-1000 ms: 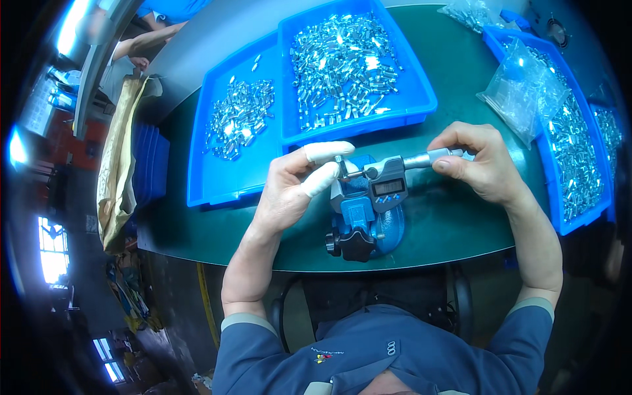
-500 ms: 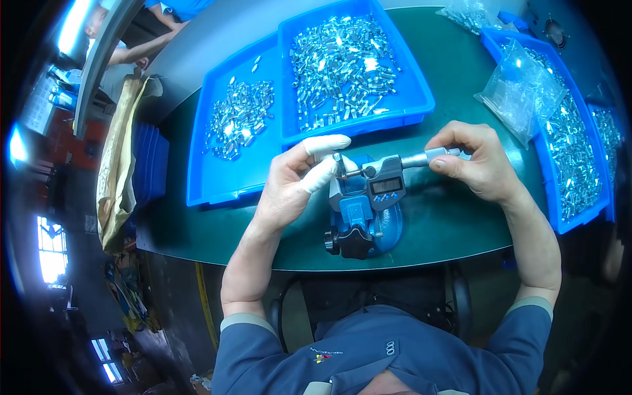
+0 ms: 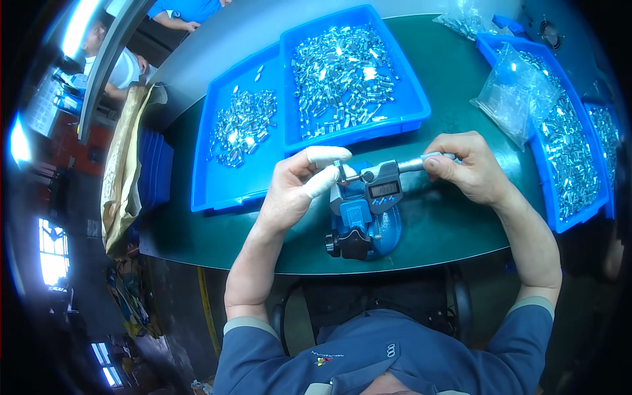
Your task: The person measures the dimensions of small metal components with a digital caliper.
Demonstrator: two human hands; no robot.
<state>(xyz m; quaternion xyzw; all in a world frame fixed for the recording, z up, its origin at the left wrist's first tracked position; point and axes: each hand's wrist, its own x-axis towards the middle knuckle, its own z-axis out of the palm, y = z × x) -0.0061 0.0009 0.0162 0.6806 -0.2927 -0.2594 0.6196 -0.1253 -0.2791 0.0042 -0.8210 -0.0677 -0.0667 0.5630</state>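
Observation:
A digital micrometer (image 3: 380,186) is clamped in a blue stand (image 3: 363,229) on the green table (image 3: 447,230). My left hand (image 3: 299,186), with white cots on thumb and forefinger, pinches a small metal part (image 3: 339,166) at the micrometer's jaws. My right hand (image 3: 469,166) grips the micrometer's silver thimble (image 3: 421,161) at its right end. Just behind my hands stand two blue trays: the left tray (image 3: 224,178) holds a smaller heap of shiny metal parts (image 3: 241,125), the middle tray (image 3: 395,122) a dense heap (image 3: 342,79).
On the right a blue tray (image 3: 559,217) holds more metal parts under a clear plastic bag (image 3: 517,92). More bagged parts (image 3: 464,20) lie at the back. A brown bag (image 3: 122,178) hangs off the table's left edge. Other people (image 3: 125,66) are beyond the table.

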